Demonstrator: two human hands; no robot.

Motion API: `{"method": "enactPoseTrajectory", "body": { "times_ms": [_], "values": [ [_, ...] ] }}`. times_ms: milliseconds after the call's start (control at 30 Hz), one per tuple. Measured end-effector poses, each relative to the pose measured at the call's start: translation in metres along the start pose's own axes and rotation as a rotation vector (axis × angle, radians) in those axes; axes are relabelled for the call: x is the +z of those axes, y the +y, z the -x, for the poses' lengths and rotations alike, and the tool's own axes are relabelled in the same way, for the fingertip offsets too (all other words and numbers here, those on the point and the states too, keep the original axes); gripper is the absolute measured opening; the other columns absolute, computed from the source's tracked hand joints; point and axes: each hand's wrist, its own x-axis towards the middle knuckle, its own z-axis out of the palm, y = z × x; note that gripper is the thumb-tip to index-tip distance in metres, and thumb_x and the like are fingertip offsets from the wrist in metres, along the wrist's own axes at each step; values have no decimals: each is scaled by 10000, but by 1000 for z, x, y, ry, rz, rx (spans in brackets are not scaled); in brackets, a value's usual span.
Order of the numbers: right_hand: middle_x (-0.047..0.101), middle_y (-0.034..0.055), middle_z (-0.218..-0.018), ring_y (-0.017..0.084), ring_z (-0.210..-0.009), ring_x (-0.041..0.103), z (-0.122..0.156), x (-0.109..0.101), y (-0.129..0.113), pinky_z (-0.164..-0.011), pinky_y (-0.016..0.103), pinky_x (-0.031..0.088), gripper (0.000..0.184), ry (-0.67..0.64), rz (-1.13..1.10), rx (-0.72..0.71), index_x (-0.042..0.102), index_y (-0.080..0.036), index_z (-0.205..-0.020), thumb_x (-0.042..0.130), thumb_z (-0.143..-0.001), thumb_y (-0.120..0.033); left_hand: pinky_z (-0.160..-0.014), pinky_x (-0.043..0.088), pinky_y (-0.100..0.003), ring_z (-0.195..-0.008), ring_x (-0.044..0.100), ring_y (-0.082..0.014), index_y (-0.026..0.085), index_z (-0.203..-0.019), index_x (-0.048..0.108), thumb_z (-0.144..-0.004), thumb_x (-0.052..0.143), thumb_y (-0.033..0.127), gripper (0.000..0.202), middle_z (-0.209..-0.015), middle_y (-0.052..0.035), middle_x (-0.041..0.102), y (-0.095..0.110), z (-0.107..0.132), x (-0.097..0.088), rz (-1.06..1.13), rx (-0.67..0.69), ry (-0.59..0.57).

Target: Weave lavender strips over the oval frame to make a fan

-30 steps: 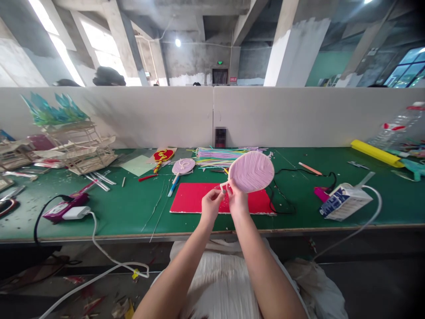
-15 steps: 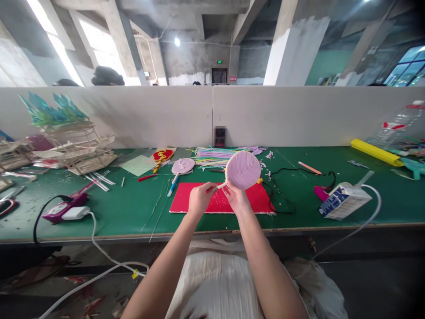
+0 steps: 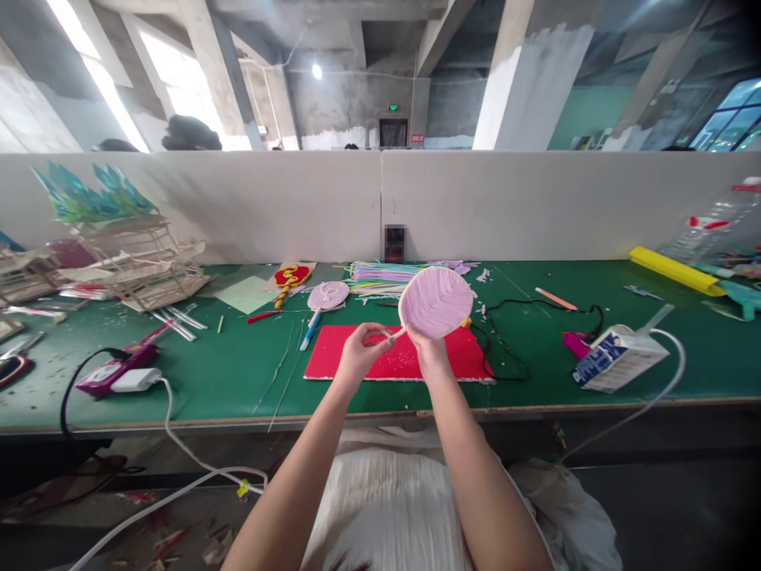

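A round fan (image 3: 437, 302), lilac with slanted ridges and a pale rim, is held up over a red board (image 3: 342, 353). My right hand (image 3: 429, 349) grips its lower edge from beneath. My left hand (image 3: 364, 349) pinches the short pale handle at the fan's lower left, thumb and fingers closed on it. Behind the hands, a smaller lilac disc (image 3: 328, 296) lies on the table with a blue-and-white pen (image 3: 310, 331) at its lower end. A red-and-yellow fan-shaped piece (image 3: 291, 277) lies farther left.
Bundled pastel strips (image 3: 380, 277) lie along the partition (image 3: 238, 206). Wooden stick models (image 3: 148, 274) stand left, near a purple power strip (image 3: 110, 373). At right are a blue-and-white carton (image 3: 618, 361), a yellow bar (image 3: 674, 272) and a plastic bottle (image 3: 717, 226). Black cord (image 3: 505, 373) crosses the green table.
The fan has turned to show its face wider, and its disc has shifted slightly. My right hand has moved further under the disc, while my left hand stays at the handle.
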Motion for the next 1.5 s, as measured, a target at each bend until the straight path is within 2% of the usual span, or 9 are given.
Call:
{"method": "enactPoseTrajectory", "body": {
  "times_ms": [233,467,667,833,1000,1100,1300,1400,1500],
  "values": [
    [641,98,-1185,280,-1149,553,1,1,2,-1014,448,418,578,20,79,-52,654,-152,-1067,808,-534,-316,-758,550,-318,-784,677,-170,167,-845,566,-667,725,244,251,-743,-16,668,-9,2,10,48,43,141],
    [626,102,-1216,277,-1161,543,6,5,2,-1022,463,407,580,47,103,-39,649,-152,-1082,798,-549,-326,-805,536,-305,-739,672,-143,195,-1080,591,-673,666,123,421,-697,27,658,-5,6,12,7,92,199],
    [637,92,-1199,276,-1134,565,2,-3,6,-1006,478,420,570,18,118,-24,652,-174,-1082,796,-555,-336,-780,557,-298,-753,681,-145,184,-1141,578,-666,722,188,497,-825,-6,679,-11,3,9,65,18,110],
    [660,85,-1154,279,-1113,577,1,-5,1,-1000,487,421,538,22,149,-19,671,-170,-1036,804,-541,-333,-888,541,-377,-894,694,-201,131,-1302,423,-743,703,280,643,-934,-86,720,-13,2,2,368,-183,30],
    [666,95,-1150,289,-1122,569,6,-1,-4,-1002,463,423,578,42,166,-27,668,-150,-1040,813,-511,-334,-974,496,-381,-1053,644,-242,113,-1268,448,-730,709,151,600,-999,-120,718,-11,4,-2,537,-327,35],
    [653,101,-1178,291,-1139,561,7,0,-4,-1005,450,419,604,42,173,-36,662,-146,-1069,810,-515,-336,-998,481,-377,-1099,618,-248,117,-1190,518,-721,705,122,506,-1083,-141,696,-12,5,-3,547,-354,20],
    [612,109,-1248,286,-1159,551,6,0,-1,-1013,435,409,631,26,201,-47,649,-145,-1105,806,-530,-353,-1015,472,-378,-1116,605,-246,128,-1047,643,-756,689,186,300,-1242,-135,620,-19,5,-2,551,-357,-14],
    [607,111,-1255,288,-1179,537,8,0,-1,-1014,431,407,638,20,217,-47,644,-144,-1115,806,-536,-359,-996,485,-384,-1091,620,-250,125,-1018,676,-775,679,235,267,-1206,-130,643,-21,6,-1,538,-345,-29],
    [628,111,-1223,293,-1173,540,9,-1,1,-1005,445,412,641,17,226,-43,642,-151,-1119,807,-535,-357,-954,510,-415,-1000,666,-257,125,-1062,676,-777,686,313,341,-1064,-129,704,-23,7,-1,499,-335,-51]
  ]
}}
